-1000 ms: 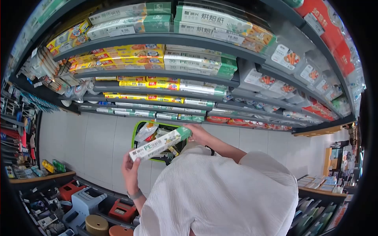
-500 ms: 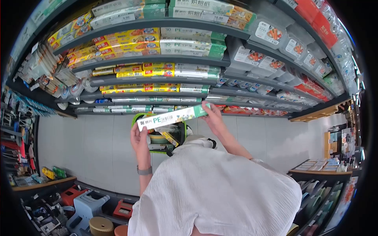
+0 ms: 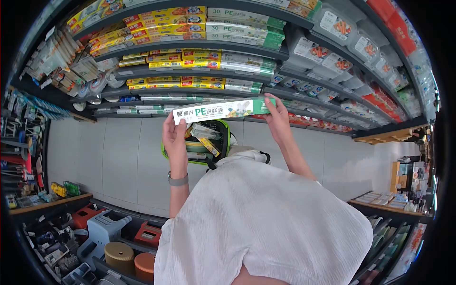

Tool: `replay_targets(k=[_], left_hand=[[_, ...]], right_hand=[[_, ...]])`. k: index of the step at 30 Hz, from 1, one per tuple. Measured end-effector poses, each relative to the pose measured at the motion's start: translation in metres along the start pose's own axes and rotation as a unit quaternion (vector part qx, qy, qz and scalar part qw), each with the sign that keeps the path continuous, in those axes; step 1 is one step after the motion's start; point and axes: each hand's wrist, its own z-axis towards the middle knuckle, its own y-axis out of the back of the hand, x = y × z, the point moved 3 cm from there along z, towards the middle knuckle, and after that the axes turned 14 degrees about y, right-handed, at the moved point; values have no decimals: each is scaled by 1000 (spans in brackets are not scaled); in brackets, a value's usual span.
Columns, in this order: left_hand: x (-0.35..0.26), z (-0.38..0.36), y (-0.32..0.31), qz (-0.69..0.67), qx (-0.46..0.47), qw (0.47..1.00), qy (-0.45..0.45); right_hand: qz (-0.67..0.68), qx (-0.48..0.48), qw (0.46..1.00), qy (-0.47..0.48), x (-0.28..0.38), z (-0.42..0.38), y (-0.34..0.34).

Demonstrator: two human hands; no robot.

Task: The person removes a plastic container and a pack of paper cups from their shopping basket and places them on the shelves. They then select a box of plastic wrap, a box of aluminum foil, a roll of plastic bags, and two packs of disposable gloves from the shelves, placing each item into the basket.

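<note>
Held up by both ends, above basket: long PE cling-film box (image 3: 223,110). Pinched at one end by left hand (image 3: 175,142), thumb on front, fingers mostly hidden behind; gripped at other by right hand (image 3: 279,121), closed over edge. Probably light, stiff, smooth, dentable mid-span; best taken near ends. Below: green-rimmed basket (image 3: 229,136). Beyond: stocked shelves (image 3: 190,45).

Both hands (image 3: 175,142) reach forward, well apart, each in a grip.
</note>
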Motion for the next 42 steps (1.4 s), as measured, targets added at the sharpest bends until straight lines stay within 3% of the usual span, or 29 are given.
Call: replay_targets(k=[14,16,20,22,26,29,31,35,40,42], left_hand=[[29,21,-29,29,19,999,-3],[26,23,-42,51,31,998,-10],[15,38,-68,85,30,995,-49],[9,54,-77,132,12,988,-79],[-3,95,-99,179,1,969,-168],[-24,111,-125,162,7,972,-172],[-37,123,-142,195,8,956,-217],[-54,149,-174,206,-18,936,-283],[-64,195,-206,152,46,951,-264],[-68,201,-218,159,32,944,-285]], right_hand=[[-50,-97,994,3,-16,-5,28],[-124,-127,984,-31,-14,-3,32],[-206,-141,968,3,-20,17,52],[-446,-93,886,89,-5,34,54],[-387,-109,907,127,25,65,43],[-421,-102,882,185,31,93,43],[-404,-150,870,241,45,106,36],[-353,-138,874,303,64,138,18],[-207,-117,925,297,71,179,8],[-228,-111,910,328,65,199,7]])
